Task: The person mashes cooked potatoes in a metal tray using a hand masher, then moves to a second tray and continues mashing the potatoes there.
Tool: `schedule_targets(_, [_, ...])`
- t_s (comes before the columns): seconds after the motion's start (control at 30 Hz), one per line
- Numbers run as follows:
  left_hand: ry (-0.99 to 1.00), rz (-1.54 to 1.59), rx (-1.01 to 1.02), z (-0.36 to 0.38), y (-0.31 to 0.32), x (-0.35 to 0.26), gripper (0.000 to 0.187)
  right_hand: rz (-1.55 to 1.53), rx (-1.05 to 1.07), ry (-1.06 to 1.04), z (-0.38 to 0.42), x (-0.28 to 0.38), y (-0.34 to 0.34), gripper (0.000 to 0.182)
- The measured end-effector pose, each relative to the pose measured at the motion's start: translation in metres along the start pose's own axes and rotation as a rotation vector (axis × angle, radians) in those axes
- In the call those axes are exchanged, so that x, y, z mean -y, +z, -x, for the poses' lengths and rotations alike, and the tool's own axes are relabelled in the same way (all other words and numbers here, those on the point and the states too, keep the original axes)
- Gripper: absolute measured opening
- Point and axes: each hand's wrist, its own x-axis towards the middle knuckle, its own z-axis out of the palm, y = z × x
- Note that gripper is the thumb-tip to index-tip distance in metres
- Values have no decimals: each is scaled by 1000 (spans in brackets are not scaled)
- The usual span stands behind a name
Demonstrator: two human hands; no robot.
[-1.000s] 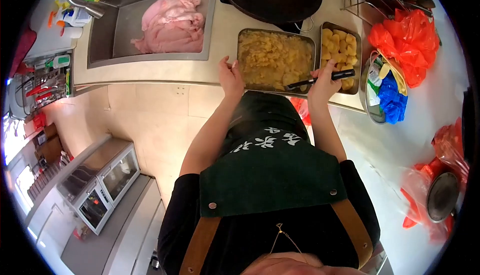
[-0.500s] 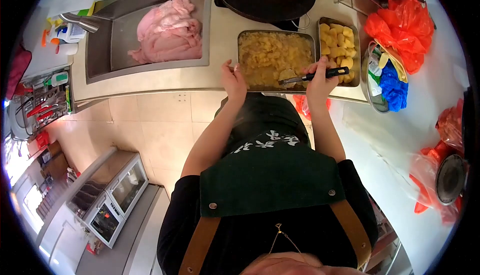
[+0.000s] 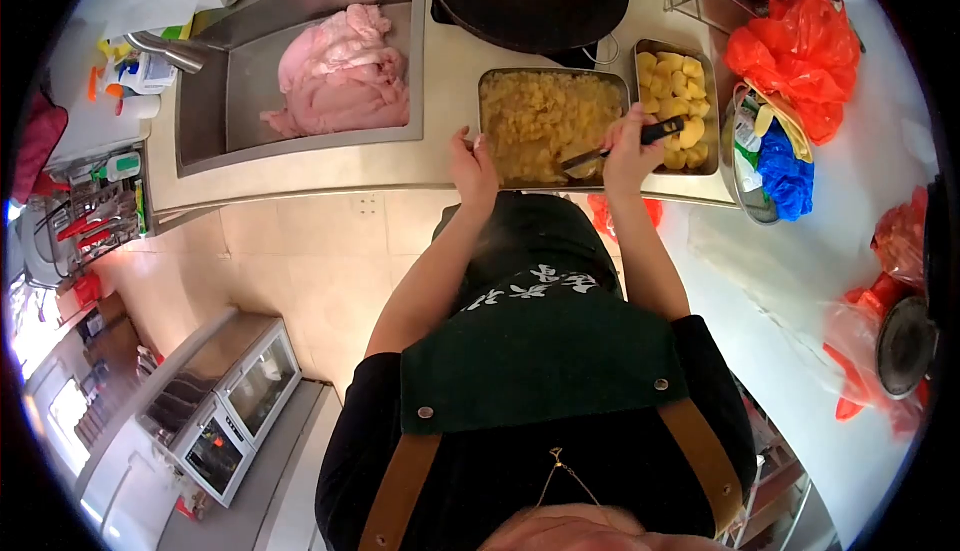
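Desk (image 3: pixel 440 156) carries all. Tray (image 3: pixel 486 86) of soft mashed yellow food just beyond fingers; likely heavy, stiff metal, best taken by rim. Left hand (image 3: pixel 472 163) rests at tray's near left corner, fingers loosely curled, touching rim as far as can be told. Right hand (image 3: pixel 628 154) fingers clamped on spoon (image 3: pixel 622 146): black handle in fist, stiff, light, bowl dipped in mash near tray's near edge. Mash soft, sticky, probably slips off spoon.

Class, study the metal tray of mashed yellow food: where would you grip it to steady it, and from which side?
Grip the near-left rim of the metal tray of mashed yellow food, from the counter edge; the left hand rests there, while the right hand works the black-handled spoon.
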Motion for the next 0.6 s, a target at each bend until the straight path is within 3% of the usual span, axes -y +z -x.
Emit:
schedule_targets(0.23, [24, 31, -17, 2, 0, -4, 32, -187, 19, 11, 17, 10, 19, 27])
schedule_targets(0.37, [-41, 24, 12, 2, -2, -8, 32, -82, 70, 2, 31, -15, 21, 27])
schedule_targets(0.6, [40, 4, -60, -1, 3, 1, 31, -19, 174, -15, 24, -26, 27, 28])
